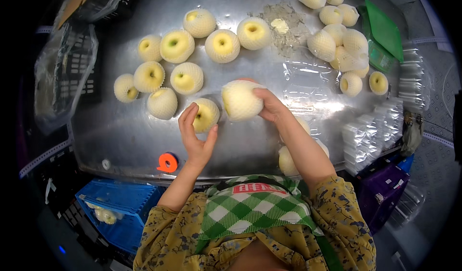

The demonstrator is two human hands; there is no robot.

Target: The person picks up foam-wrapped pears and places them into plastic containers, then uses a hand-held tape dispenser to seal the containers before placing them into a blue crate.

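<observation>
My right hand (pixel 272 104) grips a yellow apple (pixel 241 100) in a white foam net, raised over the metal table. My left hand (pixel 195 143) is open, its fingers and thumb spread on either side of another netted apple (pixel 207 115) standing on the table. Whether they touch that apple I cannot tell. Beyond my left hand stand several more apples in foam nets, such as one with its top up (pixel 177 45) and another near it (pixel 186 78). Part of a netted apple (pixel 288 161) shows beneath my right forearm, which hides the rest.
A netted pile of apples (pixel 321 45) lies at the far right by a green container (pixel 382 30). Stacked clear plastic packaging (pixel 368 141) lines the right edge. An orange ring-shaped object (pixel 168 162) lies near the front edge, above a blue crate (pixel 118 213). Black crates (pixel 72 64) stand left.
</observation>
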